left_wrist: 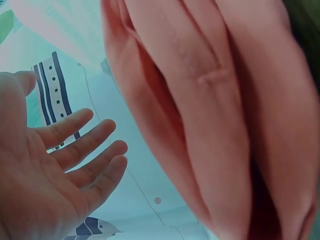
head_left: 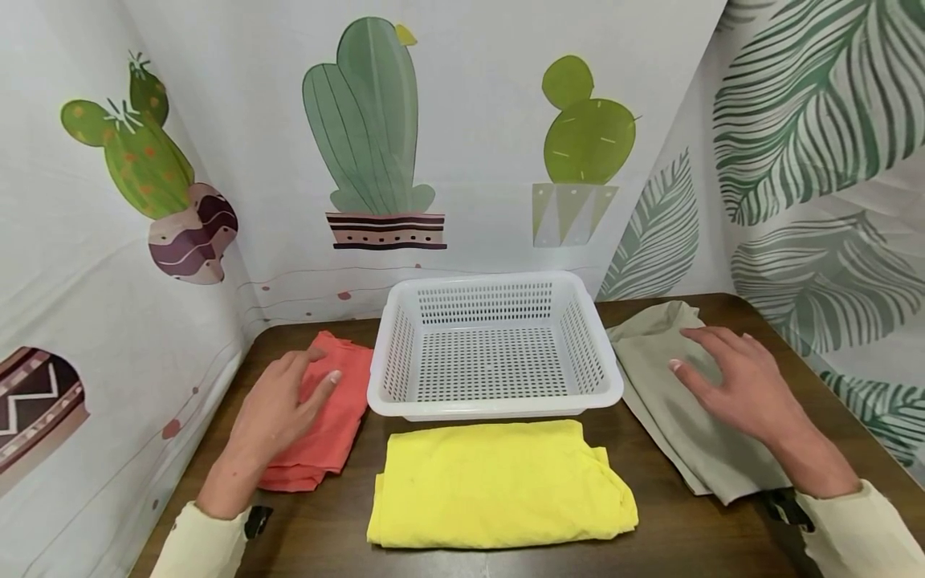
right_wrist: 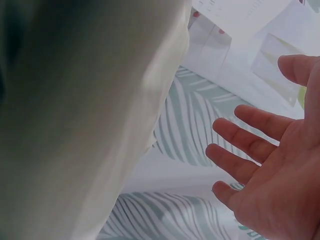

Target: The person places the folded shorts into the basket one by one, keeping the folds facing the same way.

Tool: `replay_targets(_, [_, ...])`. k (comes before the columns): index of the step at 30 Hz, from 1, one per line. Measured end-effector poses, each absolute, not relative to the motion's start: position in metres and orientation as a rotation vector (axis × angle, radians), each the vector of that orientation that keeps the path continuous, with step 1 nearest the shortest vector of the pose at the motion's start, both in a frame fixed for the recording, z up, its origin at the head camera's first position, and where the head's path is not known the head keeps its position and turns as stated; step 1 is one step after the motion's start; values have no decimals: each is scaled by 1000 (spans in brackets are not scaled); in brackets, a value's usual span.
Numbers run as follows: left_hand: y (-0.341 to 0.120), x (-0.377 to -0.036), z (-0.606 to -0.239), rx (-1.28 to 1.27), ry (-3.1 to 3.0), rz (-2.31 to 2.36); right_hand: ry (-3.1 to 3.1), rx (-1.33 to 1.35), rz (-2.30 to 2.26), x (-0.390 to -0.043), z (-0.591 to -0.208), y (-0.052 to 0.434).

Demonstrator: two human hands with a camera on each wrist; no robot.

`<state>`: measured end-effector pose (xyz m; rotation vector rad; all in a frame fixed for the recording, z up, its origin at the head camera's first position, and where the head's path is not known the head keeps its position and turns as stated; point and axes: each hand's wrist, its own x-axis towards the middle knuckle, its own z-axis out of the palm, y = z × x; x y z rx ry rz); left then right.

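My left hand [head_left: 278,405] hovers over a folded red cloth [head_left: 336,425] at the left of the table, its fingers spread and holding nothing. In the left wrist view the red cloth [left_wrist: 200,100] shows large, apart from the loosely extended fingers [left_wrist: 85,150]. On the right, my right hand [head_left: 744,389] is above a folded grey-green cloth [head_left: 654,385], fingers relaxed. The right wrist view has this cloth [right_wrist: 85,115] filling the left side, with a gap to the fingers [right_wrist: 245,140]. A folded yellow cloth [head_left: 499,486] lies between the hands, nearest me.
A white perforated plastic basket [head_left: 495,408] stands at the back middle of the dark wooden table [head_left: 311,538], with nothing inside it. Behind hangs a white curtain [head_left: 484,144] printed with cacti, and leaf-patterned fabric [head_left: 817,185] borders the right side.
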<state>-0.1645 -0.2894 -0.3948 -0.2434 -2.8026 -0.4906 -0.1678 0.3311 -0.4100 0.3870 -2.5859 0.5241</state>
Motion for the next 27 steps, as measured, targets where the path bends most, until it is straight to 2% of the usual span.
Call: replay_targets(27, [-270, -149, -395, -378, -2806, -661, -2522, 504, 534, -161, -405, 311])
